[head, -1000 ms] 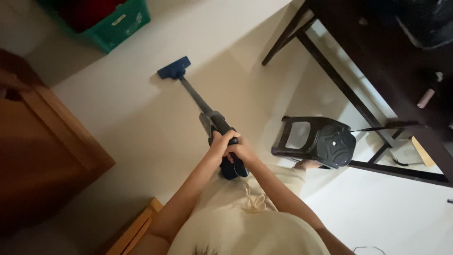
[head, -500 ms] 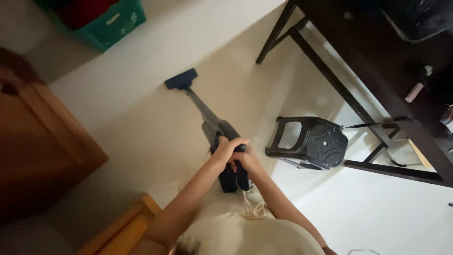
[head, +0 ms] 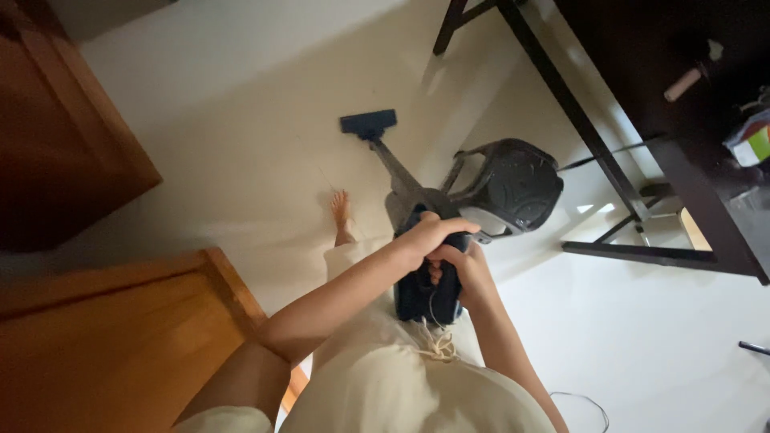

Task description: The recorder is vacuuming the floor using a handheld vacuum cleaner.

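Pale floor spreads ahead of both hands; left hand and right hand clasp the vacuum, its head beyond them beside a stool, vacuuming seemingly midway.

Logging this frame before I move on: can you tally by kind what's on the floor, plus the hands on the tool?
Stick vacuum cleaner: 1
Dark plastic stool: 1
Dark table frame: 1
Wooden furniture pieces: 2
Bare foot: 1
Hands gripping the vacuum, left hand and right hand: 2
Total: 8
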